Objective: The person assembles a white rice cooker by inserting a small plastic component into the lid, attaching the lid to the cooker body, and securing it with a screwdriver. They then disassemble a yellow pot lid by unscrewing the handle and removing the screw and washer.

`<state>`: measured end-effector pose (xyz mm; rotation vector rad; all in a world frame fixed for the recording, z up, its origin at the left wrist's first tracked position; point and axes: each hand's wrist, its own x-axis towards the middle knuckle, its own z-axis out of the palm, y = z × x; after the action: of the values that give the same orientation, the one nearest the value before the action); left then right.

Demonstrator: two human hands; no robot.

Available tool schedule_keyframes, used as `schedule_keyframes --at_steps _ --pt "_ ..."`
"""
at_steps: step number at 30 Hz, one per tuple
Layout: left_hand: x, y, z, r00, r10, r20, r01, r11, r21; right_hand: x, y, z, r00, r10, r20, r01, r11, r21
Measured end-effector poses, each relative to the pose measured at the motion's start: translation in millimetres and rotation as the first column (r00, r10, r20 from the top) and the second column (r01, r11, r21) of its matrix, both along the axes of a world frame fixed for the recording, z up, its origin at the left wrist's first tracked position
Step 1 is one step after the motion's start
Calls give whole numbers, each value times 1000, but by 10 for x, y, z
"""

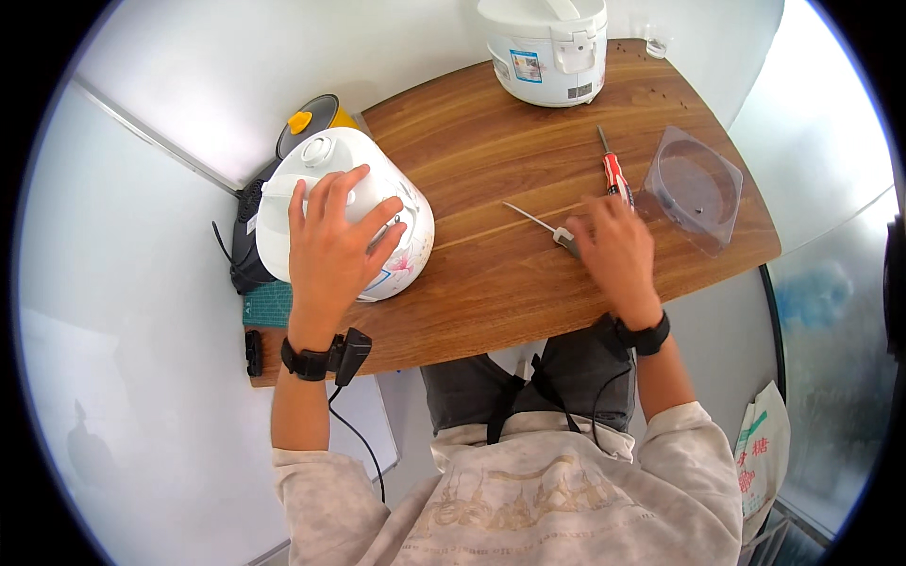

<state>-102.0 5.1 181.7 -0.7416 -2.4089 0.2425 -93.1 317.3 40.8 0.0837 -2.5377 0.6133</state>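
Observation:
A white rice cooker [415, 231] with a floral print stands at the left of the table, its lid facing up. My left hand [330, 241] rests on its top, fingers spread and holding nothing. Over the table's right half, my right hand [621, 250] is curled around the handle of a screwdriver [563, 236] with a grey and white grip. Its thin shaft points to the far left; the handle's rear end is hidden under the hand. Just beyond my right fingers lies a second screwdriver [613, 173] with a red and white handle.
A clear plastic tray [703, 189] holding small dark pieces lies at the right. Another white rice cooker [547, 61] stands at the far edge, near a small clear cup [658, 42] and scattered screws. Left are a yellow-and-grey pot [316, 123] and a green cutting mat [268, 305].

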Motion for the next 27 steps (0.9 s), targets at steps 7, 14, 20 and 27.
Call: schedule_keyframes --at_steps 7,14,20,27 --pt "-21 8 0 1000 -10 -17 10 1000 6 -357 327 82 954 -203 222 167 971 170" --pt "-23 27 14 1000 -11 -23 12 1000 14 -609 480 -204 944 -191 270 170 981 99" --pt "7 -3 -8 1000 22 8 -22 1000 -7 -32 153 449 952 301 55 -215 787 -578" --pt "-3 37 32 1000 -1 18 1 1000 4 238 -307 555 857 514 41 -324 598 -733"
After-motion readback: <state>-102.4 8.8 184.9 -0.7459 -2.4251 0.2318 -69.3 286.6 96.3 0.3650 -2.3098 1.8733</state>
